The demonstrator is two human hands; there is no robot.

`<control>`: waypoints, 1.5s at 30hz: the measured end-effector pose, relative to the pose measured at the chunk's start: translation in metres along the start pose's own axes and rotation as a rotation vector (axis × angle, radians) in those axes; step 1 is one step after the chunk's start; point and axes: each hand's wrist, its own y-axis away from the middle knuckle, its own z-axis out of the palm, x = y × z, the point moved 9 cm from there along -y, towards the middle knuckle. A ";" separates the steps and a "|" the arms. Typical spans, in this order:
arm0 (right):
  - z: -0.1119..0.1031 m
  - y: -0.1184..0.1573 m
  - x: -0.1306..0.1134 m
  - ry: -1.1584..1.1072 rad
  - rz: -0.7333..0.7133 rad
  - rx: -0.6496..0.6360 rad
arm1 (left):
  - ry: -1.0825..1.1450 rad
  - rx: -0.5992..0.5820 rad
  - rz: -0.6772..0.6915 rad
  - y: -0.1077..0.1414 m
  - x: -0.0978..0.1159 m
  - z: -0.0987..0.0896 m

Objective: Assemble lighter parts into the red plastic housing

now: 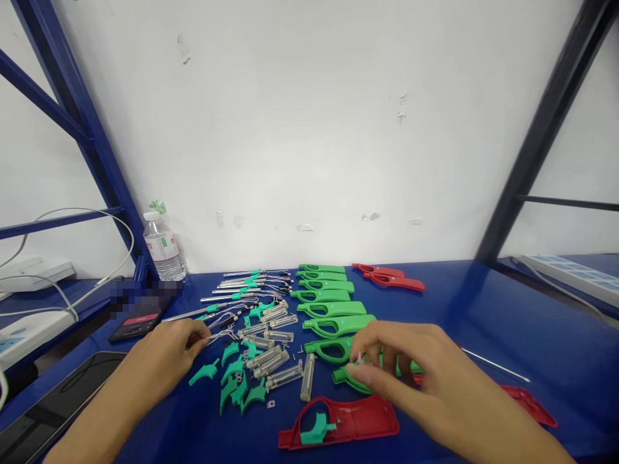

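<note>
My left hand point(171, 354) is closed, its fingertips pinched on thin white wires point(220, 335) at the left of the parts. My right hand point(401, 367) pinches a small pale part point(360, 361) between thumb and forefinger, above the green lighter shells; its kind is too small to tell. In front lies a red lighter half-shell point(372, 417), open side up, with a teal trigger point(316, 430) in it. Between my hands are several clear fuel tanks point(285, 375) and loose teal triggers point(235, 370). A tiny pale piece point(271, 405) sits near them.
Metal lighter rods with wires point(242, 283) lie at the back left. Green shells point(333, 309) form a column; red shells point(394, 278) lie behind. A thin metal rod point(498, 366) is at right. Phones point(140, 322) and a water bottle point(164, 248) stand left, near blue frame posts point(91, 148).
</note>
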 end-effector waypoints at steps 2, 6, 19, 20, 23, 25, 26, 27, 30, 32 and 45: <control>0.000 0.000 -0.001 0.003 -0.003 0.001 | -0.002 -0.019 -0.002 -0.001 -0.001 0.004; 0.001 -0.002 -0.001 0.011 -0.003 0.001 | -0.021 -0.040 -0.006 -0.001 -0.002 0.010; 0.002 -0.002 -0.001 0.021 -0.002 -0.012 | -0.055 -0.066 0.000 -0.009 -0.015 0.017; 0.002 -0.001 -0.001 0.018 0.000 -0.015 | -0.058 -0.062 -0.001 -0.009 -0.015 0.017; 0.002 0.000 -0.001 0.014 0.006 -0.014 | -0.076 -0.046 -0.011 -0.008 -0.015 0.015; 0.001 0.000 -0.001 0.012 0.008 -0.009 | -0.092 -0.033 -0.027 -0.008 -0.015 0.013; 0.002 0.000 -0.001 0.013 0.009 -0.009 | -0.098 -0.027 -0.034 -0.008 -0.015 0.012; 0.002 0.000 0.000 0.015 0.010 -0.010 | -0.102 -0.025 -0.040 -0.008 -0.016 0.012; 0.004 0.000 0.000 0.018 0.010 -0.016 | -0.097 -0.046 -0.046 -0.009 -0.015 0.013; 0.004 0.000 0.001 0.017 0.006 -0.018 | -0.085 -0.067 -0.047 -0.009 -0.015 0.014; 0.006 -0.003 0.002 0.013 0.005 -0.032 | 0.060 0.024 0.002 0.003 -0.019 0.005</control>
